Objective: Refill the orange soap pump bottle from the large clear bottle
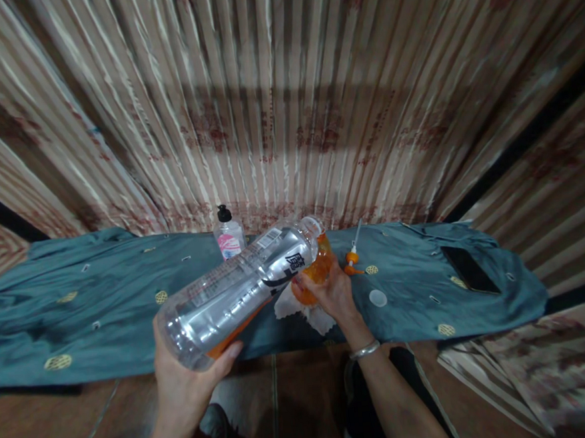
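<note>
Tilted across the middle of the view is a large clear plastic bottle [237, 286] with a silver and orange label. My left hand [186, 383] grips it round its base, and its uncapped mouth points up and right. My right hand [333, 289] is closed round an orange bottle [318, 267] just beyond that mouth. The orange bottle's top is partly hidden behind the clear bottle's neck. Under the orange bottle lies a crumpled white tissue [304, 311]. An orange pump head with its tube [352, 259] lies to the right of my right hand.
A small clear bottle with a black cap and pink label [230, 240] stands behind the large bottle. On the teal cloth [122, 291] to the right lie a white round disc [377, 298] and a black phone [469, 270]. A pleated curtain [275, 113] hangs behind.
</note>
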Available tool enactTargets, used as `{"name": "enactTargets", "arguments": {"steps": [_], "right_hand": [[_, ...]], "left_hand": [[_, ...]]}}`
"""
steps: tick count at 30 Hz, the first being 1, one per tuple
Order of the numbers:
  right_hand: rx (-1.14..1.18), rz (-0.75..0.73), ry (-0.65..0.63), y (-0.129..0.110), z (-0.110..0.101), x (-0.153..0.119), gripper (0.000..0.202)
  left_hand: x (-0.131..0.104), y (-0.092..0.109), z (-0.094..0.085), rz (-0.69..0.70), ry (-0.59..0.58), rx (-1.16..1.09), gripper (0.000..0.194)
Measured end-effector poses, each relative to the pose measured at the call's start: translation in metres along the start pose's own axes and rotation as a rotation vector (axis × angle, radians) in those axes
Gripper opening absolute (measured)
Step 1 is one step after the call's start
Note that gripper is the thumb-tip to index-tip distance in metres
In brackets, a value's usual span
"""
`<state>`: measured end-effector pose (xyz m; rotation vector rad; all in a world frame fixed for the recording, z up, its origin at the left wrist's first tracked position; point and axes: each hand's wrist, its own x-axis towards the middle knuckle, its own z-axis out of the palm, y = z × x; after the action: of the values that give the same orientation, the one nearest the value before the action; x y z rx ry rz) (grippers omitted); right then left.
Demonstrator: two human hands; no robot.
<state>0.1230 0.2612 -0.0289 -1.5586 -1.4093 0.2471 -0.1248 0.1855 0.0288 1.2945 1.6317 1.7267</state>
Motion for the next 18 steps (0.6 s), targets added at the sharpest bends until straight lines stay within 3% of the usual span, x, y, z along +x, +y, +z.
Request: {"name": "enactTargets", "arguments": {"steps": [7, 18], "right_hand": [[0.014, 0.007, -0.002, 0.001, 0.001, 0.000, 0.053], [0.028, -0.001, -0.012, 0.000, -0.001, -0.001, 0.054]], "left_hand": [[0.001, 0.003, -0.001, -0.030, -0.013, 0.006, 0.096], [0.000, -0.013, -0.006, 0.042, -0.032, 0.038, 0.095]]}}
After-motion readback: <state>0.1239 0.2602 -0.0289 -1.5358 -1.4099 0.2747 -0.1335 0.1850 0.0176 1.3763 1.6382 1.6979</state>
